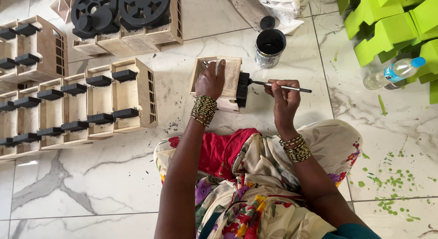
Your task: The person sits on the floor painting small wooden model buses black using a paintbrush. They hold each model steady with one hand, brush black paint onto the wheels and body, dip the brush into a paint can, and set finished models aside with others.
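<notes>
A small unpainted wooden box (232,71) lies on the marble floor in front of my knees. My left hand (211,80) presses down on its top and grips it. A block on the box's right side (242,89) is black with paint. My right hand (283,95) holds a thin paintbrush (292,88), and the brush tip touches that black block. Both wrists carry stacks of beaded bangles.
An open tin of black paint (270,47) stands just beyond the box, its lid (267,22) behind it. Rows of similar wooden boxes with black blocks (82,106) fill the left. Green painted shapes (392,24) and a plastic bottle (394,72) lie at the right.
</notes>
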